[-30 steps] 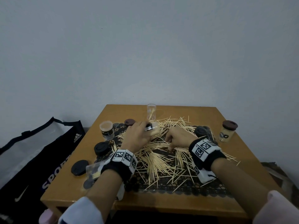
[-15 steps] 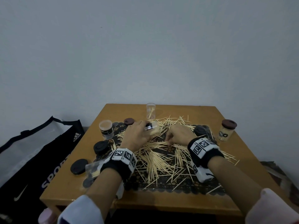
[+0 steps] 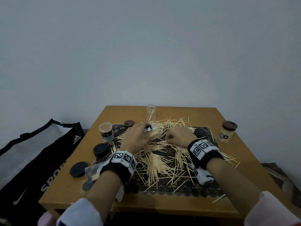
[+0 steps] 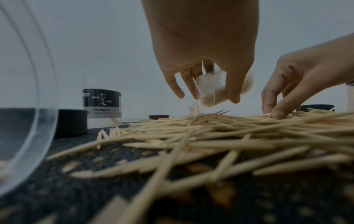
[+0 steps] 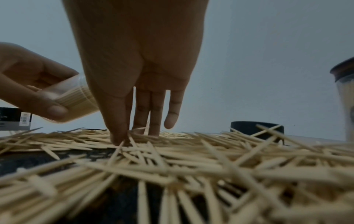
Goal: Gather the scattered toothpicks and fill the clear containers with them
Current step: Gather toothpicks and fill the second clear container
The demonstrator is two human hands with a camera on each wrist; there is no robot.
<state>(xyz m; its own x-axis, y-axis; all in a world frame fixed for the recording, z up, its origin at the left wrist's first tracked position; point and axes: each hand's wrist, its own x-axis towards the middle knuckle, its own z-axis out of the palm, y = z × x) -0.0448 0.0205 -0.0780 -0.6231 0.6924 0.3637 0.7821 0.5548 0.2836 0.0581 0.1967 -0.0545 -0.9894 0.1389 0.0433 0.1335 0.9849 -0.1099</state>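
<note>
Head view shows a wooden table (image 3: 231, 163) with a dark lace mat (image 3: 162, 186) buried under scattered toothpicks (image 3: 162, 160). Around the pile stand an open labelled container (image 3: 106, 131) at ten o'clock, an upright clear tube (image 3: 151, 112) at twelve with a few picks inside, and a capped jar (image 3: 227, 133) at two; black lids (image 3: 100, 150) lie at nine, and a black sports bag (image 3: 32, 160) sits off the table's left edge. Just above the far part of the pile, the left hand (image 3: 138, 137) grips a clear container (image 4: 216, 91) tilted on its side, thumb and fingers wrapped round it, toothpicks packed within. Right beside it, at three o'clock from the container, the right hand (image 3: 178, 136) points down, its fingertips (image 5: 118, 139) and thumb drawn together on a few toothpicks atop the heap, wrist raised.
</note>
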